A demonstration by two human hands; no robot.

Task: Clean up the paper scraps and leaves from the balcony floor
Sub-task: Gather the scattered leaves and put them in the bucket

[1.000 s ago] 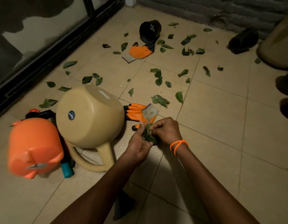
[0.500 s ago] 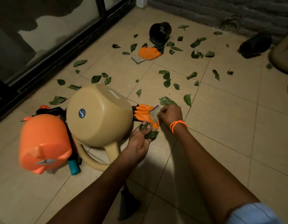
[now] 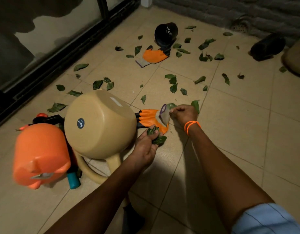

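I see my left hand (image 3: pixel 146 142) low and curled, clutching a bunch of leaves (image 3: pixel 156 138); my right hand (image 3: pixel 183 114), arm stretched forward, fingers bent, pinches a leaf (image 3: pixel 171 105).

One head-worn view only, wide-angle, looking forward and steeply down at the tiled floor (image 3: pixel 230 132). Both forearms enter from the bottom edge, near the lens. Glass door (image 3: pixel 44 39) runs along upper left; grey brick wall (image 3: pixel 213 10) crosses the far top.
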